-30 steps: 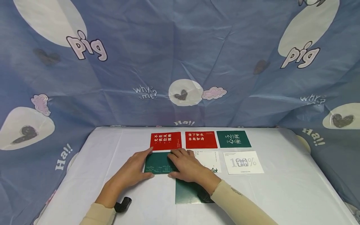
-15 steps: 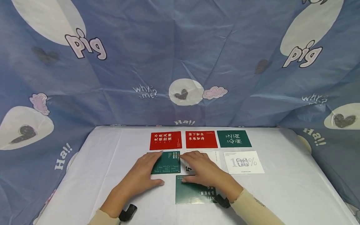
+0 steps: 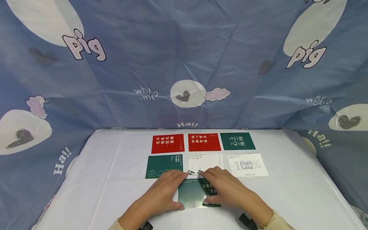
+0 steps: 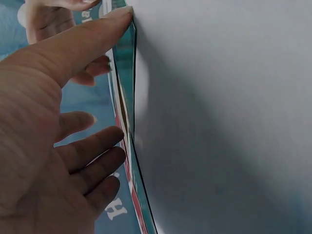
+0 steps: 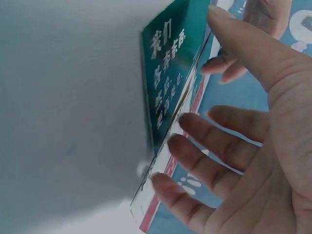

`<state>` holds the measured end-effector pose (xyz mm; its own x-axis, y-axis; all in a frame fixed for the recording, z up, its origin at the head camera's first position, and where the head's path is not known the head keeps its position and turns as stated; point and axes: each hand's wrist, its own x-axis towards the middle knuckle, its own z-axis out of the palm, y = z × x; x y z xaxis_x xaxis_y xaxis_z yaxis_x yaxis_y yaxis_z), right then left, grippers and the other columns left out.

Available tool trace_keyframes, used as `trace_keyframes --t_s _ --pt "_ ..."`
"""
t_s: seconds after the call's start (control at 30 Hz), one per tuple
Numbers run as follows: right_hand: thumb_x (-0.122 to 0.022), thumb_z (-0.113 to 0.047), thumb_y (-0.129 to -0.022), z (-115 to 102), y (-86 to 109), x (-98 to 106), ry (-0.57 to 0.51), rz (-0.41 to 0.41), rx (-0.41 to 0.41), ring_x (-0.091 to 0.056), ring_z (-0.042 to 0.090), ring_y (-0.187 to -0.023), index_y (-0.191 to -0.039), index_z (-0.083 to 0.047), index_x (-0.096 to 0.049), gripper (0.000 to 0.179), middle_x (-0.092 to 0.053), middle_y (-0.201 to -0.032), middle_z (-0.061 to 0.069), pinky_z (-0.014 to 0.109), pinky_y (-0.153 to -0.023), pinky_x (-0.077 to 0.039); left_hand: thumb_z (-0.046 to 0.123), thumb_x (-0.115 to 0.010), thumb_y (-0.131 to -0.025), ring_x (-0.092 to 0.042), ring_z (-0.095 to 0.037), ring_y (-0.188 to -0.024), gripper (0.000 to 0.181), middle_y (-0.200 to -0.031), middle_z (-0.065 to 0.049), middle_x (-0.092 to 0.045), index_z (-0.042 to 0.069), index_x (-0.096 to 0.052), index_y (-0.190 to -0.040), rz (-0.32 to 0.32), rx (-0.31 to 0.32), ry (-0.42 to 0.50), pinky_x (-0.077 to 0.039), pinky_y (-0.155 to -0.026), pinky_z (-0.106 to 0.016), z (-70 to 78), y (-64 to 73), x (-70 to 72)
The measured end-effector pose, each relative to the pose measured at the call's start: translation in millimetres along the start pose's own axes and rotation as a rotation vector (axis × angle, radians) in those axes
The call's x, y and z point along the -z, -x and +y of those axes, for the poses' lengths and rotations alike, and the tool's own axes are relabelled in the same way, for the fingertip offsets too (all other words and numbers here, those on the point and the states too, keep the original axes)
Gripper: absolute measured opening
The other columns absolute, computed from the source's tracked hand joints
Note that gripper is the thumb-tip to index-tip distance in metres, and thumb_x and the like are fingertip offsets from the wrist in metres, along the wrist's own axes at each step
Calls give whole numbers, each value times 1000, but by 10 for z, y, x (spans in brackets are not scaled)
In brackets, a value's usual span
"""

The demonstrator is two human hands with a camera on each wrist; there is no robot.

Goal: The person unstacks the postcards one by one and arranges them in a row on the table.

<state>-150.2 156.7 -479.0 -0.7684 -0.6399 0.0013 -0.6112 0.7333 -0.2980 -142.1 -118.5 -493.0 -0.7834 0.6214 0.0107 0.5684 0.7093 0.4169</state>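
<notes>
A dark green card (image 3: 190, 194) with pale lettering lies nearest the person in the head view. My left hand (image 3: 161, 195) is at its left side, thumb by the lower left corner and fingertips by the upper edge. Over its right part lies my right hand (image 3: 228, 188), thumb low on the card and fingers near its top edge. Neither hand visibly curls round the card. In the right wrist view, the fingers are spread and slightly bent beside the green card (image 5: 170, 63). The left wrist view has the thumb at a green card edge (image 4: 127, 63).
Behind the hands, a row holds a green card (image 3: 164, 162), a white card (image 3: 205, 160) and a "Good Luck" card (image 3: 248, 171). Farther back lie two red cards (image 3: 167, 148) and another green card (image 3: 227, 140). A white cloth (image 3: 115, 179) covers the table; a blue curtain (image 3: 184, 48) hangs behind.
Both hands have left the green card at the left of the middle row. They have moved toward the person and right, to the nearest green card. The white card shows more fully.
</notes>
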Motion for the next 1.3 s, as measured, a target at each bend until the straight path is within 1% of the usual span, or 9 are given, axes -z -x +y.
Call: trace_keyframes --t_s 0.2,0.33,0.43,0.63,0.77,0.9,1.07,1.17,1.3 --pt "-93 -53 -73 30 43 -12 49 -37 -17 -56 20 -118 -140 -13 -62 84 -63 -130 0 46 -99 -53 44 -96 -73 -52 -22 -133 95 -143 1 -61 13 -53 -152 3 -47 -54 -38 -119 -49 30 -23 -8" --pt "-96 -54 -68 15 37 -6 54 -57 -22 -54 20 -115 -141 -14 -62 90 -61 -129 -1 45 -93 -53 46 -95 -73 -52 -21 -133 94 -143 1 -60 13 -54 -151 -4 -56 -77 -38 -119 -46 45 -47 -6" --pt "-97 -54 -66 -6 21 1 59 -74 -31 -51 19 -112 -141 -15 -62 92 -59 -125 -2 45 -89 -51 46 -95 -73 -53 -21 -132 93 -142 1 -61 13 -56 -150 -4 -65 -85 -39 -118 -45 59 -64 -1" --pt "-97 -56 -63 -29 -14 6 56 -90 -53 -45 16 -105 -133 -14 -65 88 -53 -115 -5 42 -84 -48 45 -96 -73 -53 -18 -128 90 -137 2 -62 12 -58 -147 -5 -81 -84 -40 -116 -42 74 -88 -1" --pt "-98 -55 -62 -41 -19 5 55 -74 -50 -42 15 -101 -128 -13 -65 85 -48 -111 -6 39 -80 -45 43 -97 -71 -52 -18 -129 89 -135 2 -61 12 -59 -146 -3 -74 -77 -36 -120 -46 74 -91 -6" --pt "-99 -52 -63 -67 -13 -4 56 -57 -47 -43 16 -104 -128 -13 -64 84 -50 -115 -4 40 -81 -46 42 -98 -71 -51 -19 -134 88 -136 0 -60 11 -61 -145 3 -71 -80 -29 -124 -50 78 -89 -2" --pt "-99 -46 -67 -102 32 -24 58 -58 -47 -48 19 -111 -136 -12 -61 86 -54 -127 -1 44 -87 -49 43 -97 -73 -51 -17 -131 83 -134 1 -60 11 -64 -142 2 -80 -105 -27 -125 -47 90 -74 -3" --pt "-98 -45 -69 -118 78 -32 94 -63 -33 -49 20 -115 -143 -11 -58 91 -55 -132 1 47 -90 -50 44 -96 -73 -52 -17 -131 82 -134 1 -60 10 -65 -141 5 -83 -124 -27 -125 -46 99 -62 -11" --pt "-97 -42 -70 -152 159 -21 179 -57 23 -50 24 -121 -148 -11 -56 93 -54 -139 5 51 -93 -52 44 -97 -73 -52 -18 -131 83 -134 0 -61 9 -65 -141 11 -82 -141 -26 -125 -46 111 -45 -13"
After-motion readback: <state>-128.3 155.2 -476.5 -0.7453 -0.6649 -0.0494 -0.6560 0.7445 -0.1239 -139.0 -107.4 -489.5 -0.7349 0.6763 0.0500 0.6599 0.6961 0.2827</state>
